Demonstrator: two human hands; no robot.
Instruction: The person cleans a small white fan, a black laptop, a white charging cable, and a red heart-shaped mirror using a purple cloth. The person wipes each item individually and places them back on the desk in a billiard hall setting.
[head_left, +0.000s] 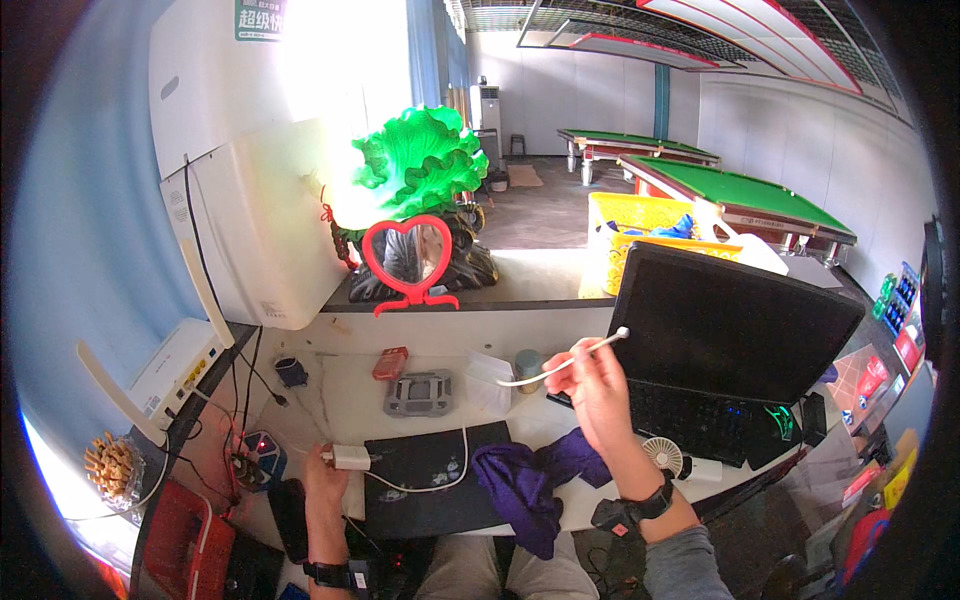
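Observation:
My left hand (327, 480) grips a white power adapter (351, 457) above the left edge of a black mouse pad (397, 517). From the adapter a white cable (420, 491) curves over the pad. Raised in front of the laptop (735, 322), my right hand (596, 397) pinches a length of white cord (559, 368) with a small pale end pointing up and right. Whether this cord and the adapter's cable are one piece I cannot tell. A crumpled purple cloth (517, 480) lies between my hands, partly hanging over the desk's front edge.
A grey case (418, 393), a red box (390, 363) and a small fan (663, 454) sit on the desk. Behind stand a red heart-shaped mirror (409, 289) and a yellow basket (615, 255). A white router (176, 367) and a power strip (264, 450) are at left.

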